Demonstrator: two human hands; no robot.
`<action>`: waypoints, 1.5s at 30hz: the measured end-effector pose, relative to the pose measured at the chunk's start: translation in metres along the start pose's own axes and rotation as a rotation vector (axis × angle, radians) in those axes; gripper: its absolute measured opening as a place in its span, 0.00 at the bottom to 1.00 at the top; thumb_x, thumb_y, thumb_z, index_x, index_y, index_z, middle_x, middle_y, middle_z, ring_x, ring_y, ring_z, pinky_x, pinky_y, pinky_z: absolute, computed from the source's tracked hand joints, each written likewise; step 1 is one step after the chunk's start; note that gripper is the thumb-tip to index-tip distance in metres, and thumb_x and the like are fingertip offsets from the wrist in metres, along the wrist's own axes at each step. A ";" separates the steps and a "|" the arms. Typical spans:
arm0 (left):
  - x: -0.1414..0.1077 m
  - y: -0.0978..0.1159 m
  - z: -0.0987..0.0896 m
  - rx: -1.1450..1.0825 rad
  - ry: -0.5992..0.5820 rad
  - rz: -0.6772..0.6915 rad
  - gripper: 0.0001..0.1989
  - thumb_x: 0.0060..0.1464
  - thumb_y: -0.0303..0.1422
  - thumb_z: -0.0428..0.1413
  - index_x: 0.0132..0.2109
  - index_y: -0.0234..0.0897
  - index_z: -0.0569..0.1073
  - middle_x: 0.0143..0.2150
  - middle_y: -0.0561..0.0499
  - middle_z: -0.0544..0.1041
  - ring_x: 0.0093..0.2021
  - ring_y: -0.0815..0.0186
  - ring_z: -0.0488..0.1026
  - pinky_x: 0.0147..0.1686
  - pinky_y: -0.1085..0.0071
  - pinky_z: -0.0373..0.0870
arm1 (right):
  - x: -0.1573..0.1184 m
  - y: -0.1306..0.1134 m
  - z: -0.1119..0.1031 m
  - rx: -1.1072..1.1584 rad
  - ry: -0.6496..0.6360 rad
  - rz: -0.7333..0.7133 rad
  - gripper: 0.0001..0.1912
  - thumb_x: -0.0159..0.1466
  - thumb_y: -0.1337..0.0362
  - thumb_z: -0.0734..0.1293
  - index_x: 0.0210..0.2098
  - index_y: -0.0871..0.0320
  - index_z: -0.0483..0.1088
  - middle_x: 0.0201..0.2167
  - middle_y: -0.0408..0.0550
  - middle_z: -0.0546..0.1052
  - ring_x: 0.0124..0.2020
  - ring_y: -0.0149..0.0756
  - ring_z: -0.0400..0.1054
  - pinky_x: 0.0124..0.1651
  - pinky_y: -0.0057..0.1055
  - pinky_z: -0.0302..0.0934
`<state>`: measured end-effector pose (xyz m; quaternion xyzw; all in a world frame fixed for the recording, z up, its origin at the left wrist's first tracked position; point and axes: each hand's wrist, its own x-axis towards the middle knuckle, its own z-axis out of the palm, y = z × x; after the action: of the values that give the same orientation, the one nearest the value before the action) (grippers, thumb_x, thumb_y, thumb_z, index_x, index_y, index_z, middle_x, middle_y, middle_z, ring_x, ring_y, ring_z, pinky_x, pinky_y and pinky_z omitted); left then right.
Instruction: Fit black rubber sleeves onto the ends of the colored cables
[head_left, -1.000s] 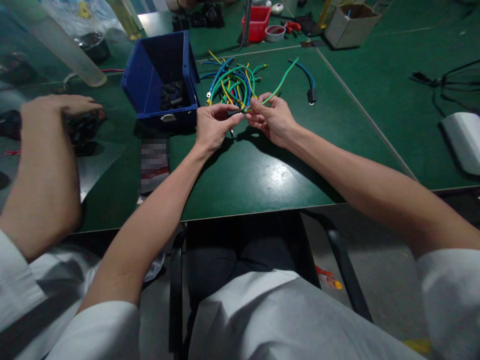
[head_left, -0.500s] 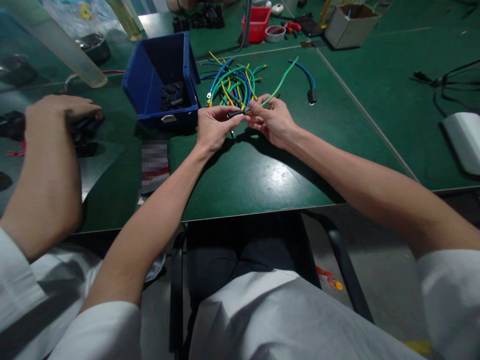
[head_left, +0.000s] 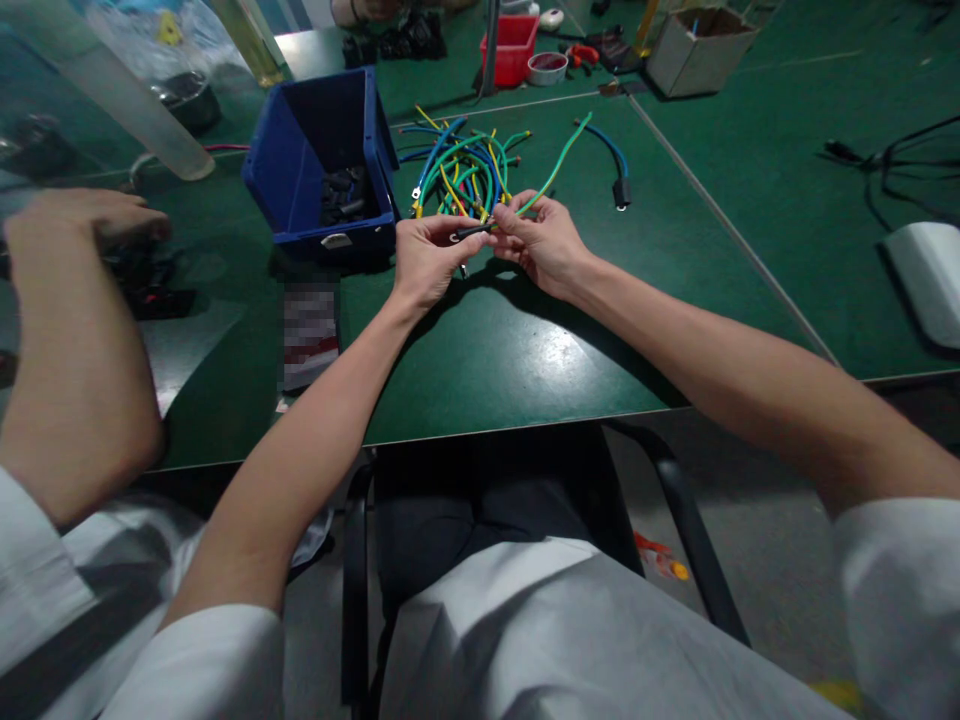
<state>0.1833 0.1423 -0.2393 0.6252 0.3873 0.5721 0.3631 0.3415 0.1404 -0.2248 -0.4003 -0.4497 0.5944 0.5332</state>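
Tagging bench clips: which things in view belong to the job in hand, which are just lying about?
Likely the job:
left hand: black tubular piece
right hand: thin green wire
tangled green, yellow and blue wires
blue plastic bin of small black pieces

Likely lying about:
red plastic box
beige open-topped box
white rounded block

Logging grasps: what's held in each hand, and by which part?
Left hand: small black tubular sleeve, pinched between thumb and fingers. Right hand: thin green flexible wire, gripped near its end beside the sleeve.
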 end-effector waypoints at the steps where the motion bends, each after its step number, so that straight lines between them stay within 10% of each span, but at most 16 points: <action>1: 0.000 0.001 0.000 0.005 0.002 -0.004 0.12 0.39 0.39 0.70 0.30 0.39 0.79 0.28 0.51 0.80 0.29 0.66 0.76 0.25 0.74 0.70 | 0.000 0.000 0.000 -0.004 0.004 0.002 0.24 0.50 0.52 0.77 0.29 0.54 0.59 0.24 0.35 0.70 0.28 0.25 0.72 0.30 0.20 0.67; 45: -0.003 0.009 0.001 0.105 0.042 0.027 0.06 0.42 0.31 0.67 0.31 0.36 0.79 0.28 0.50 0.80 0.30 0.67 0.75 0.28 0.73 0.71 | 0.006 0.009 -0.003 0.016 -0.036 -0.075 0.22 0.53 0.52 0.75 0.31 0.55 0.59 0.24 0.35 0.69 0.27 0.25 0.71 0.29 0.21 0.66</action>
<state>0.1846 0.1357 -0.2330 0.6363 0.4160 0.5688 0.3140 0.3416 0.1466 -0.2343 -0.3679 -0.4691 0.5848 0.5501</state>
